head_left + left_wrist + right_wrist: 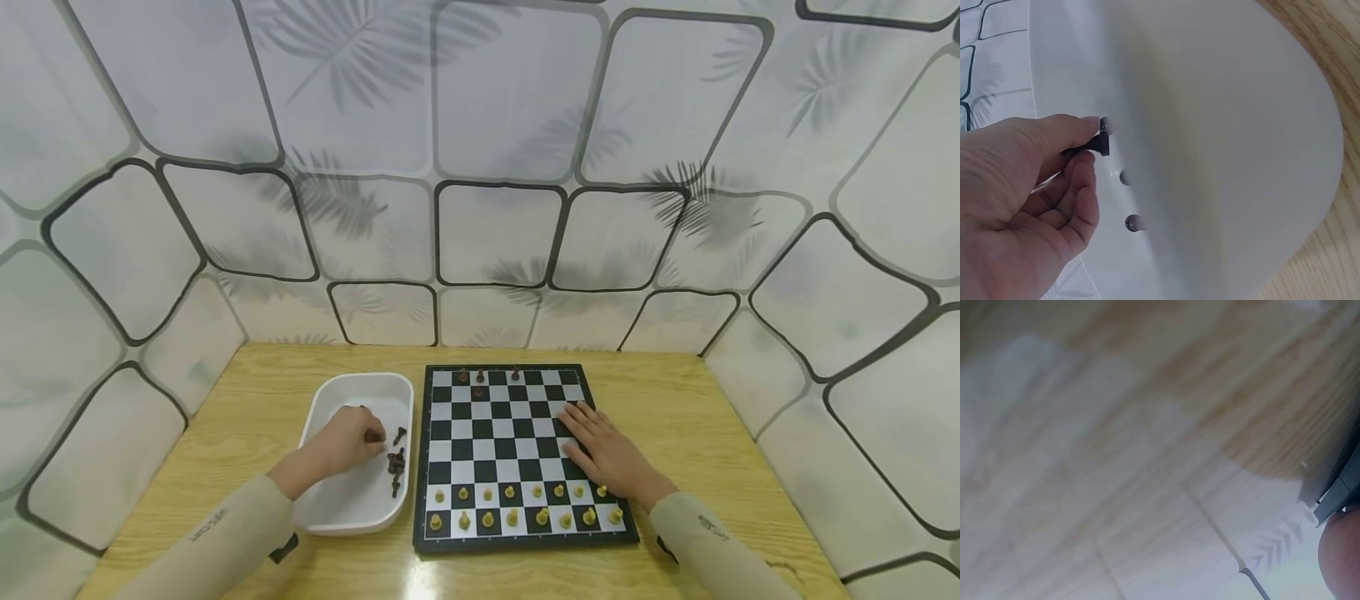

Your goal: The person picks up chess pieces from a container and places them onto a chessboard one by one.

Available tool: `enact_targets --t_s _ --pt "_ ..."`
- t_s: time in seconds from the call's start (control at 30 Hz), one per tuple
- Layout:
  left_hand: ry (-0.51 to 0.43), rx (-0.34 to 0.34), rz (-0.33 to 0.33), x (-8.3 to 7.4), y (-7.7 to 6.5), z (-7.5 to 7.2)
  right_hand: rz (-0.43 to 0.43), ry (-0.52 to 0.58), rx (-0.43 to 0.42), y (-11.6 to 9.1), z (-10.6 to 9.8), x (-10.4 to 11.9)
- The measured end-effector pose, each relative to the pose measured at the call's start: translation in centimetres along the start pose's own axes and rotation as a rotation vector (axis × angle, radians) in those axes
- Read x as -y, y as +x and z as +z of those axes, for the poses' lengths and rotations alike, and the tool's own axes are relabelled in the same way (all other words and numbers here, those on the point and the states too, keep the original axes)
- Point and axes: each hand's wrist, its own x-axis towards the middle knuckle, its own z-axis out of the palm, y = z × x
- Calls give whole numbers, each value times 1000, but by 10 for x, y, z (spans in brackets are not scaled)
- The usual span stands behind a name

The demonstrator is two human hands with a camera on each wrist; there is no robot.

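Note:
Over the white plastic tray (pixel 352 527), my left hand (pixel 347 439) has its fingers bent inward. In the left wrist view the thumb and fingers of that left hand (pixel 1041 187) pinch a dark chess piece (pixel 1102 146), mostly hidden by the fingers. Several dark chess pieces (pixel 396 463) lie along the tray's right side. My right hand (pixel 611 457) rests at the right edge of the chessboard (pixel 495 450), its fingers extended onto the squares. In the right wrist view only a bit of that hand (pixel 1341 550) shows.
Two rows of pale yellow chess pieces (pixel 512 517) stand on the board's near side. Several dark red-brown chess pieces (pixel 515 374) stand at its far left and middle. The wooden table (pixel 675 392) meets a patterned wall (pixel 495 233) at the back and sides.

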Motion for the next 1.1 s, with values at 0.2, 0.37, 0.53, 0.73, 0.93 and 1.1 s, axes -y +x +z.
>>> enact_targets --t_s 0.2,0.37,0.53,0.73,0.93,1.1 --pt "-38 -59 -78 -4 4 -3 -10 -1 -20 0 0 1" --pt "-37 -145 -63 -4 7 -5 -17 -11 -38 -1 1 1" --pt "-85 -155 -100 -5 11 -8 -7 -8 -28 -1 2 0" --pt "-103 -144 -138 -7 16 -10 5 14 4 1 1 -1" --pt "-99 -196 -99 -8 21 -12 9 12 19 2 2 -2" --pt "-120 -218 -87 -10 29 -15 12 14 19 2 1 -1"
